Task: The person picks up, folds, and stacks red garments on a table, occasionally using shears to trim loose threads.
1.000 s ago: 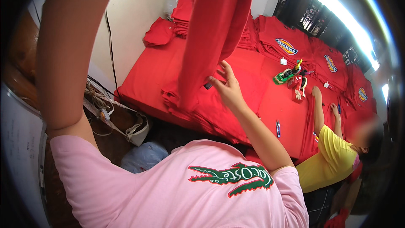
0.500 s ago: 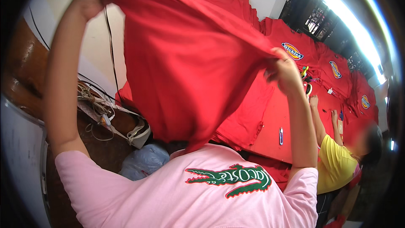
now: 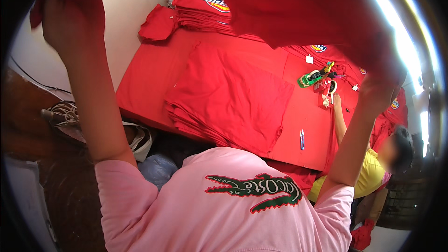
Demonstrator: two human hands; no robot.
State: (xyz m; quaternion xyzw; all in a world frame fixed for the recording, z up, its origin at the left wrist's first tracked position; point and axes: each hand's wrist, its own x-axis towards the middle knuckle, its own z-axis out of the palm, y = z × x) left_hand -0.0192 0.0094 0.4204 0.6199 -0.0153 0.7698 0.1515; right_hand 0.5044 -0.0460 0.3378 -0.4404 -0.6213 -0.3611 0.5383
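Note:
A red T-shirt (image 3: pixel 298 11) is stretched high across the top of the view, its cloth blurred by motion. My left hand (image 3: pixel 60 28) grips one end at the upper left, partly covered by the fabric. At the upper right my right hand (image 3: pixel 379 81) is closed on the other end, its fingers smeared and shaded. Below the raised cloth, a stack of flat red shirts (image 3: pixel 228 98) lies on the red-covered table (image 3: pixel 144 79) in front of me. Blue thread snips (image 3: pixel 302 140) lie to the right of that stack.
More folded red shirts with a printed patch (image 3: pixel 200 4) are piled at the table's far side. A green tape dispenser (image 3: pixel 304 80) stands at the right, near a co-worker's arm (image 3: pixel 339 121) in a yellow sleeve. Coiled cables (image 3: pixel 65 112) and a plastic bag (image 3: pixel 157 169) are at the lower left.
Both hands have spread apart and the red T-shirt has gone from hanging before me to being raised wide overhead. The shirt stack beneath has come into view.

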